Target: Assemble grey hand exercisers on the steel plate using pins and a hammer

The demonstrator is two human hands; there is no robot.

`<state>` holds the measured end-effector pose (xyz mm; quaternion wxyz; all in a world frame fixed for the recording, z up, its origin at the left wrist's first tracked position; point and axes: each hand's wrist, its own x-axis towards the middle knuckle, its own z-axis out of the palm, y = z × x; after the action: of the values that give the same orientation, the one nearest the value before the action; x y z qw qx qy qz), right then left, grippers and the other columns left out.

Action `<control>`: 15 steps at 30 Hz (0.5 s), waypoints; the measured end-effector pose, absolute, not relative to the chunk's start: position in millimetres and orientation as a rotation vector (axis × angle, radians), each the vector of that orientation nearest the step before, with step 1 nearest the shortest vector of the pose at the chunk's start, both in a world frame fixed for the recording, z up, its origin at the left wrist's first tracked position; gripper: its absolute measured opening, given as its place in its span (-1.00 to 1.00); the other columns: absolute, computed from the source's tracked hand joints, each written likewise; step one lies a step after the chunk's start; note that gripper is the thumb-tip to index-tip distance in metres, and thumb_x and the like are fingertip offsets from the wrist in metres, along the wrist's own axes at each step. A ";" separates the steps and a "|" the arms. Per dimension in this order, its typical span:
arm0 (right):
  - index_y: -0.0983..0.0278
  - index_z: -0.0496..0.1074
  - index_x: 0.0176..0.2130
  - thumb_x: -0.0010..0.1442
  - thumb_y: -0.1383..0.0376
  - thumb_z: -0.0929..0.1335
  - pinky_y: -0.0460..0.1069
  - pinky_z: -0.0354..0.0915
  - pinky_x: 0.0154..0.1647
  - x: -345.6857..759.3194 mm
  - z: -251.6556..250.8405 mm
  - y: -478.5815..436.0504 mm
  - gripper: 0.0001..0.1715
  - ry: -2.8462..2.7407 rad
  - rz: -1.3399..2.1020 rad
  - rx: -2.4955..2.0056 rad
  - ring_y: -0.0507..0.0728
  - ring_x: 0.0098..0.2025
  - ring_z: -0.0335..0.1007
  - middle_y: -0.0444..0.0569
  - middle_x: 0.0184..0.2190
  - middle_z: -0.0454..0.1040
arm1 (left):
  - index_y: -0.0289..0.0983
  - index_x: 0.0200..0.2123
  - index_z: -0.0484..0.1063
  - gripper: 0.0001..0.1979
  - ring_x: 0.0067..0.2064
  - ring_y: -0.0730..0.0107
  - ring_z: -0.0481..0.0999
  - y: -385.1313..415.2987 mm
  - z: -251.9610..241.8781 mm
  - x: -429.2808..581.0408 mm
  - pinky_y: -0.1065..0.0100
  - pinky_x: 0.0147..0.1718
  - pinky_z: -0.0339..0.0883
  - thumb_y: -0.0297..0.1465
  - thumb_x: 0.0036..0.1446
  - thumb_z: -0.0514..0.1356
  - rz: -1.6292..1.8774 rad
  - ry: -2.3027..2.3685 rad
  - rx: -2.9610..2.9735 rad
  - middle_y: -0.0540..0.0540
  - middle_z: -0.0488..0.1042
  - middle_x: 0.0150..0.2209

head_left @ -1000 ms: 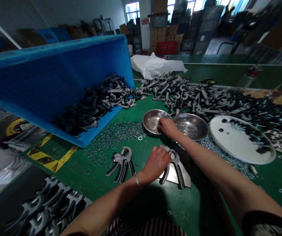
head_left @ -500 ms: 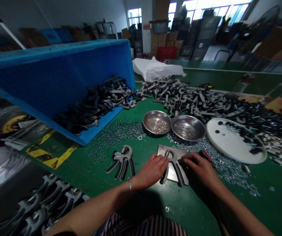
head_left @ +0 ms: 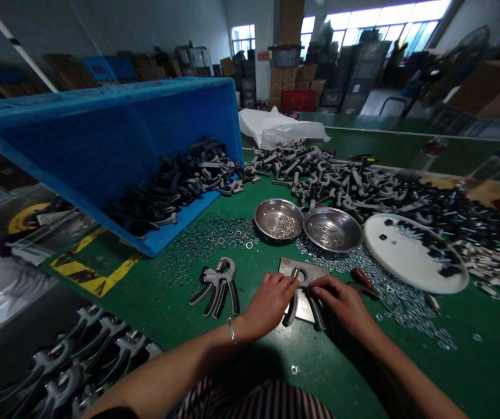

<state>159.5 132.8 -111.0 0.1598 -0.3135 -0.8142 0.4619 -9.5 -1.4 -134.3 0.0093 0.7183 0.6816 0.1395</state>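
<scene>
Right hand (head_left: 341, 302) moved in; left steel bowl (head_left: 263, 216) holds apparent rings (head_left: 283, 228).

The green desk (head_left: 332, 366) carries a tilted blue crate (head_left: 114, 139) at its left edge, two steel bowls (head_left: 278, 219) mid-desk, a white round tray (head_left: 411, 253) toward the right, scattered steel washers (head_left: 206, 238), a steel plate (head_left: 302, 267) under a hand grip trainer (head_left: 291, 314), and grey handles (head_left: 319, 174) heaped toward the far edge.

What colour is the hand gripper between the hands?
The hand gripper is grey with black grips, best in the head view.
</scene>
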 end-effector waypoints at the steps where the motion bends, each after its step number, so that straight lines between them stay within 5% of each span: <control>1: 0.21 0.47 -0.27 0.22 0.11 0.32 0.02 0.36 -0.26 159.4 -112.4 133.5 -0.76 -2.338 1.296 -0.896 0.17 -0.30 0.50 -0.08 -0.36 0.57 | -0.24 0.16 0.34 -0.65 0.06 0.19 0.36 0.0 -131.8 -10.6 0.17 0.02 0.22 -0.46 0.33 0.07 0.511 2.130 2.149 -0.17 0.46 0.07; 4: 0.21 0.44 -0.29 0.25 0.13 0.32 0.01 0.36 -0.34 155.4 -115.9 135.7 -0.79 -2.399 1.217 -0.870 0.15 -0.36 0.48 -0.10 -0.40 0.55 | -0.22 0.06 0.43 -0.72 0.02 0.23 0.39 8.7 -119.4 -23.4 0.19 0.02 0.24 -0.44 0.30 0.11 0.685 2.094 1.932 -0.12 0.49 -0.02; 8: 0.20 0.44 -0.31 0.28 0.17 0.33 0.09 0.35 -0.18 145.2 -120.5 138.1 -0.82 -2.509 1.032 -0.764 0.20 -0.25 0.45 -0.03 -0.32 0.54 | -0.29 0.04 0.43 -0.73 0.06 0.22 0.39 37.5 -95.6 -63.0 0.17 0.10 0.20 -0.41 0.30 0.11 0.767 2.144 1.885 -0.15 0.48 0.01; 15: 0.24 0.49 -0.26 0.35 0.23 0.29 0.22 0.29 -0.07 136.7 -136.1 138.9 -0.78 -2.653 0.660 -0.536 0.29 -0.16 0.34 0.11 -0.26 0.50 | -0.36 -0.13 0.55 -0.76 0.06 0.13 0.45 123.5 -87.7 -127.0 0.12 0.12 0.19 -0.46 0.31 0.08 0.403 2.288 1.859 -0.27 0.54 -0.06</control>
<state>136.7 138.9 -136.1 0.1770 -0.1895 -0.9372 0.2332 -127.0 123.5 -87.7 0.0828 0.6227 0.7663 0.1349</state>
